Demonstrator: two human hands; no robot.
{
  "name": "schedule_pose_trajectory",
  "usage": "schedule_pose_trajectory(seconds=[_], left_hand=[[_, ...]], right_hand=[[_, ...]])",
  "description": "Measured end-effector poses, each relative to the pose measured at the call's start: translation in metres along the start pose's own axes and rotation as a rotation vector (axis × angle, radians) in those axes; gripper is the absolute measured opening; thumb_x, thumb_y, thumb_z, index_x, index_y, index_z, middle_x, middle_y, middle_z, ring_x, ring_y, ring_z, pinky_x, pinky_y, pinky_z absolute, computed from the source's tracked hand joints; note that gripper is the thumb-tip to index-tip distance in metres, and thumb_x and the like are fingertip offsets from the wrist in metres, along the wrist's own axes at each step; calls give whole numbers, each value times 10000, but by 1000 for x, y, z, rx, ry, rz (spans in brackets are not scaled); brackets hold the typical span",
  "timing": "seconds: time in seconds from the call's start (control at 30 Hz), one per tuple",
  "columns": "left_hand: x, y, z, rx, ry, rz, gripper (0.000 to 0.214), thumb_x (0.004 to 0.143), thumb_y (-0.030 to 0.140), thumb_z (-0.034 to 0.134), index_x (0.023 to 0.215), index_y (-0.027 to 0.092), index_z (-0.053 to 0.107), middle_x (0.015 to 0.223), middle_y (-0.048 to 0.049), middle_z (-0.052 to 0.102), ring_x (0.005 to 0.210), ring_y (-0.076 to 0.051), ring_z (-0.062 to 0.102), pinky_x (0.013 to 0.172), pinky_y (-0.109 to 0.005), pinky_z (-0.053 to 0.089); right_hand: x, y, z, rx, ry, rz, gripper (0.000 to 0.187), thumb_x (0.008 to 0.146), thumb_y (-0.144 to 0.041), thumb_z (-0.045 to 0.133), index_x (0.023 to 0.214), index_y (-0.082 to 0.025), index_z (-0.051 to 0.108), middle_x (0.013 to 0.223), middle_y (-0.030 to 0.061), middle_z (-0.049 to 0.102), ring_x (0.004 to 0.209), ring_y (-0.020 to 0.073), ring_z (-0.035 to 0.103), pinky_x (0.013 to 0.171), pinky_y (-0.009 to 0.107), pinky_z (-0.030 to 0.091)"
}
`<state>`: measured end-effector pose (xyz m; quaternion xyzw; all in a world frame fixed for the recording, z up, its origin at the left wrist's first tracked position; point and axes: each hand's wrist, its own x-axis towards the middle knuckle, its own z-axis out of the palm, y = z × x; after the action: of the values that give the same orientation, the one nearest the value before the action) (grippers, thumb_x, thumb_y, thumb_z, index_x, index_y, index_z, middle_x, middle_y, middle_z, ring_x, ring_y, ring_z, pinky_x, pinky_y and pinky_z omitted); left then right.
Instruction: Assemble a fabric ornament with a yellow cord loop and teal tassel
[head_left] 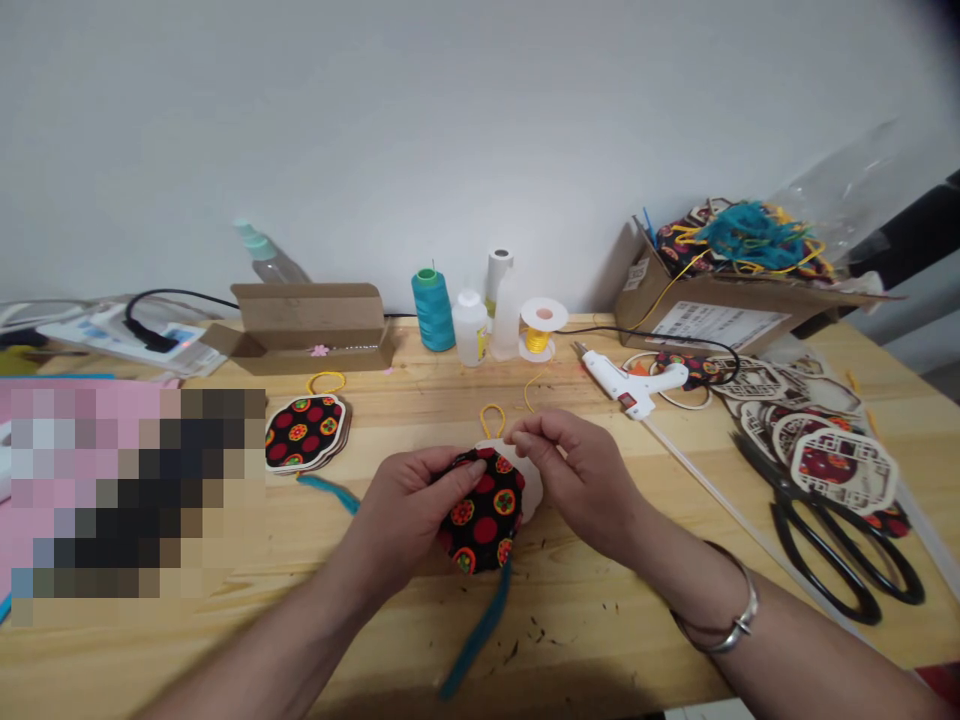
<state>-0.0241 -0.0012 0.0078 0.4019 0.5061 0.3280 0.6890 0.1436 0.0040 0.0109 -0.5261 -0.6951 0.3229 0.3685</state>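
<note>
My left hand (pixel 420 500) grips a patterned fabric pouch (pixel 484 525), black with red dots and orange flowers, thumb on top. Behind it shows a pale scalloped panel (pixel 531 480). A yellow cord loop (pixel 493 420) sticks up from the top, and a teal tassel (pixel 480 635) hangs from the bottom. At the panel's upper right edge, my right hand (pixel 581 470) has thumb and forefinger pinched together; whatever is between them is too small to make out. To the left lies a stack of similar patterned pieces (pixel 304 432) with a yellow loop and teal tassel.
Black scissors (pixel 825 530) and cut-out wooden frames (pixel 844 465) lie at right. A white glue gun (pixel 634 380) rests behind my right hand. Along the wall stand a teal thread cone (pixel 433 312), bottles (pixel 472 330), a yellow cord spool (pixel 538 335) and cardboard boxes (pixel 311 325).
</note>
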Motion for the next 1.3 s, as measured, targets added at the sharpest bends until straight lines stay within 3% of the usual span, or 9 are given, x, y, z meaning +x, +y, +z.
schedule_pose_trajectory(seconds=[0.1, 0.23, 0.47, 0.67, 0.73, 0.8, 0.93, 1.03, 1.3], left_hand=[[-1, 1, 1, 27, -5, 17, 209, 718, 310, 641, 889, 216, 714, 732, -3, 715, 677, -152, 617, 614, -225, 465], [-2, 2, 2, 86, -40, 48, 203, 723, 291, 634, 897, 226, 716, 757, 5, 719, 723, -157, 621, 648, -225, 463], [-5, 3, 4, 62, -61, 12, 192, 719, 271, 641, 890, 225, 715, 767, 1, 726, 717, -152, 638, 656, -224, 478], [-4, 3, 5, -70, -40, -78, 171, 718, 305, 645, 836, 199, 709, 734, -21, 731, 667, -182, 671, 642, -270, 511], [-3, 3, 5, -80, -48, -71, 193, 720, 312, 643, 858, 190, 701, 768, -33, 732, 686, -197, 674, 667, -295, 513], [-3, 2, 4, -66, -48, -62, 209, 721, 319, 641, 871, 184, 696, 780, -36, 729, 691, -200, 670, 667, -301, 509], [-2, 1, 2, -2, -28, -28, 195, 719, 322, 641, 841, 180, 694, 727, -16, 715, 651, -161, 642, 599, -240, 483], [-2, 1, 1, 22, -26, 5, 177, 710, 309, 650, 817, 174, 692, 713, -7, 704, 642, -143, 621, 576, -215, 464], [2, 1, -2, -83, 45, 28, 221, 710, 296, 659, 897, 180, 682, 756, -21, 713, 674, -157, 637, 635, -263, 502]], right_hand=[[-2, -1, 0, -43, 0, -147, 40, 806, -193, 551, 788, -173, 581, 743, 0, 572, 735, 124, 512, 667, 246, 387], [-3, 0, 1, -115, -28, -251, 61, 819, -219, 543, 802, -172, 577, 784, 21, 560, 795, 147, 495, 716, 277, 378], [-3, 1, 2, -167, -63, -146, 108, 824, -139, 463, 723, -175, 475, 733, 11, 523, 711, 137, 468, 637, 262, 364], [16, 13, -29, -352, 306, -60, 115, 813, -196, 483, 701, -173, 495, 672, 12, 516, 662, 147, 458, 599, 274, 341], [20, 16, -37, -447, 340, -41, 205, 826, -239, 473, 634, -171, 496, 635, 14, 502, 652, 152, 457, 599, 287, 334], [21, 17, -37, -413, 266, -43, 220, 822, -251, 480, 625, -164, 523, 654, 24, 519, 663, 151, 472, 603, 290, 348], [14, 9, -21, 11, -58, 33, 140, 775, -245, 552, 875, -161, 604, 790, 28, 611, 690, 123, 532, 593, 248, 411], [8, 4, -10, 169, -256, 144, 110, 755, -262, 579, 743, -161, 620, 639, -14, 596, 589, 97, 511, 529, 214, 399], [9, 6, -13, 91, -236, 193, 158, 764, -266, 538, 657, -153, 565, 573, -24, 531, 531, 87, 458, 475, 204, 347]])
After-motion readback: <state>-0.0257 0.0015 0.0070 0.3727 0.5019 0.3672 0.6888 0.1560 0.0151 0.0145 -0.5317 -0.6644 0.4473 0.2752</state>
